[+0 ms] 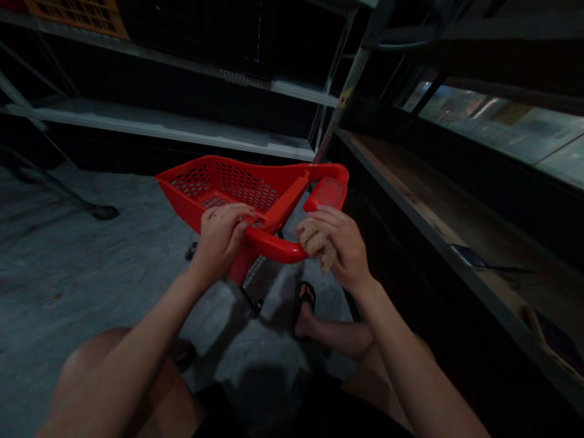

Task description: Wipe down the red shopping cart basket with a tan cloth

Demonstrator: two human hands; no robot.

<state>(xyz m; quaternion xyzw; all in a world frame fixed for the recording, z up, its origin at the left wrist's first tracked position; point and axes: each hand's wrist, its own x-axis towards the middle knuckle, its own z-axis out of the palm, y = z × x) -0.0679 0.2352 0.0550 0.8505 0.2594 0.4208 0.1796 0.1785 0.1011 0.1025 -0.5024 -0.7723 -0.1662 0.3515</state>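
Note:
A red plastic shopping cart [246, 182] with perforated basket walls stands on the floor before me. My left hand [221, 237] is closed over the basket's near rim, close to where the handle joins it. In my right hand [340, 243] is a bunched tan cloth [317, 240], pinched against the end of the cart's red handle [278, 246]. A red panel [327, 193] with a greyish face sits just beyond my right fingers. The cart's lower frame and wheels are partly hidden in shadow.
Metal shelving [182, 131] runs behind the cart, with a yellow crate [82, 15] at upper left. Along the right side is a wooden ledge [410, 194] bearing a dark flat object [468, 255]. A caster wheel [104, 212] stands at left. My sandalled foot [305, 310] is below the handle.

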